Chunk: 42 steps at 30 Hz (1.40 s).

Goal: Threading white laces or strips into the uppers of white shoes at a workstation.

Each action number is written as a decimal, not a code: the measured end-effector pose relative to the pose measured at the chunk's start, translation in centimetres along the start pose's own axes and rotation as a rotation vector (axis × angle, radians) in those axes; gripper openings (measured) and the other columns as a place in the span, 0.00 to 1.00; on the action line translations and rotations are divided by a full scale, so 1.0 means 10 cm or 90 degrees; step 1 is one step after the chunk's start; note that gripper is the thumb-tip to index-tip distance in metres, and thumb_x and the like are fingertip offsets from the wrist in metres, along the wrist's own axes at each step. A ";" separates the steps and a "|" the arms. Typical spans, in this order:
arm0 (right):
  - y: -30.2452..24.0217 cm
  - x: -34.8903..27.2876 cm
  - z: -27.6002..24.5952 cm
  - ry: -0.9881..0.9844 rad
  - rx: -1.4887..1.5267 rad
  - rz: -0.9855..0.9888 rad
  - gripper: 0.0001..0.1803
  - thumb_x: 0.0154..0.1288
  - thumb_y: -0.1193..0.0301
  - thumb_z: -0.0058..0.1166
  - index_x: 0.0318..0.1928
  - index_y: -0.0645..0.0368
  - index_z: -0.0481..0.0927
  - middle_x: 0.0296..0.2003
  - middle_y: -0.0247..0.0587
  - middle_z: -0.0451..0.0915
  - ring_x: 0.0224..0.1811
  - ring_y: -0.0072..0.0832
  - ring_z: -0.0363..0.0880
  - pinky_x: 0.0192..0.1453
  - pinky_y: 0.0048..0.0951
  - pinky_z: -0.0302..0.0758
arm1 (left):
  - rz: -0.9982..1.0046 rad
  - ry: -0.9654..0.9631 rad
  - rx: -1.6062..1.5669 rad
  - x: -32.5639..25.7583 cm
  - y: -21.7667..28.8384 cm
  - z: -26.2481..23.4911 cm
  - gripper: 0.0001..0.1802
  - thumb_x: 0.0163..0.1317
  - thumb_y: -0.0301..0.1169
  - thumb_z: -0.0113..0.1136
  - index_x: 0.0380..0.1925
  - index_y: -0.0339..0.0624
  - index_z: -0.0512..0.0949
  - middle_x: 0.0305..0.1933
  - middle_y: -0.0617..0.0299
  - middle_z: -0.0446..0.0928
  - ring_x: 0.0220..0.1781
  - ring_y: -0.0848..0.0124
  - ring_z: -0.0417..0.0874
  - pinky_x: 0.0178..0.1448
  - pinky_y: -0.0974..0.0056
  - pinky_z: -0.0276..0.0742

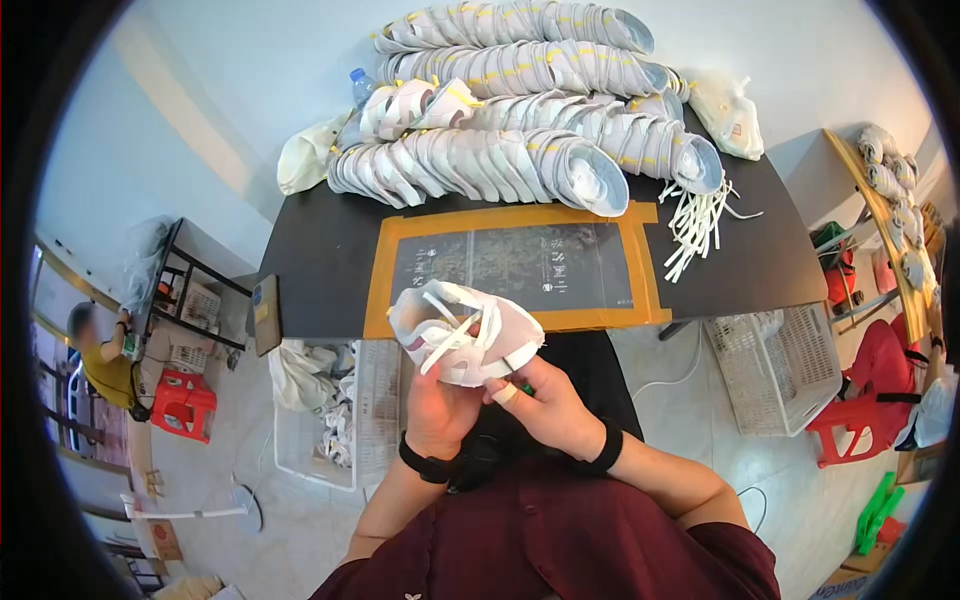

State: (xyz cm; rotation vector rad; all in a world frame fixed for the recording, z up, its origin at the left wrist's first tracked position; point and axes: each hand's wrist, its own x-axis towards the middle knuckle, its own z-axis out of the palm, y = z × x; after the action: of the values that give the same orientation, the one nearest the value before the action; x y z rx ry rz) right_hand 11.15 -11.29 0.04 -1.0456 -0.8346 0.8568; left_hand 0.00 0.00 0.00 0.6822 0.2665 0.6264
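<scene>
In the head view, the person's left hand [438, 410] and right hand [548, 402] hold together one pale pink and white shoe upper [512, 328]. It is located at the middle of the near edge of the dark counter [320, 262], and in the view it covers a part of this edge. The fingers of the left hand are closed on its lower side, while the fingers of the right hand pinch its lower right border. White laces [447, 348] lie across its opening. A small green thing shows beside the right fingers, but it is too small to tell what it is.

A dark panel [510, 268] with orange tape [378, 290] around it occupies the middle of the counter, up to the near edge. Along the far edge there are rows of nested shoe uppers [460, 168] with yellow marks. At the far left corner is a white bag [305, 158], and at the far right corner is a plastic bag [728, 115]. A bunch of white strips [697, 228] lies toward the right edge. A phone [266, 312] is at the near left corner.
</scene>
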 end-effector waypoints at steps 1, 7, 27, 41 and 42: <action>-0.03 -0.04 -0.03 -0.039 -0.061 -0.003 0.10 0.70 0.68 0.54 0.47 0.59 0.76 0.37 0.36 0.81 0.35 0.29 0.79 0.43 0.27 0.76 | 0.024 -0.019 -0.001 0.00 0.01 0.01 0.37 0.60 0.53 0.61 0.63 0.45 0.66 0.61 0.60 0.73 0.64 0.63 0.72 0.69 0.53 0.66; -0.24 -0.25 -0.13 -0.145 -0.241 -0.090 0.06 0.65 0.71 0.58 0.38 0.60 0.77 0.31 0.40 0.80 0.32 0.31 0.80 0.37 0.29 0.76 | 0.073 -0.068 -0.019 -0.05 0.07 0.06 0.34 0.63 0.53 0.58 0.61 0.43 0.68 0.59 0.59 0.74 0.64 0.63 0.72 0.69 0.52 0.67; -0.06 -0.30 -0.20 -0.075 -0.256 -0.080 0.05 0.66 0.73 0.57 0.37 0.60 0.76 0.30 0.38 0.78 0.29 0.25 0.78 0.34 0.24 0.74 | 0.090 -0.062 -0.118 -0.10 0.01 -0.23 0.31 0.57 0.52 0.64 0.52 0.42 0.75 0.50 0.52 0.79 0.56 0.57 0.79 0.64 0.52 0.73; -0.06 -0.17 -0.25 0.023 0.016 0.091 0.11 0.74 0.62 0.49 0.40 0.57 0.73 0.31 0.25 0.73 0.26 0.12 0.60 0.31 0.16 0.61 | 0.046 -0.045 -0.115 -0.04 -0.04 -0.36 0.30 0.51 0.53 0.68 0.45 0.40 0.78 0.47 0.50 0.80 0.54 0.57 0.80 0.62 0.52 0.74; -0.04 -0.17 -0.26 0.020 0.096 0.155 0.10 0.74 0.64 0.50 0.40 0.57 0.73 0.31 0.25 0.72 0.27 0.12 0.62 0.31 0.16 0.61 | 0.043 -0.046 -0.116 -0.04 -0.04 -0.37 0.30 0.51 0.53 0.68 0.45 0.40 0.78 0.47 0.50 0.80 0.54 0.57 0.80 0.62 0.52 0.74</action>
State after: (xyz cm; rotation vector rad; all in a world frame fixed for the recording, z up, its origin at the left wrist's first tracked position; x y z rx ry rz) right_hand 12.80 -13.89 -0.53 -1.0378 -0.6132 1.0897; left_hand -1.77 1.39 -3.03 0.5381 0.1179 0.6804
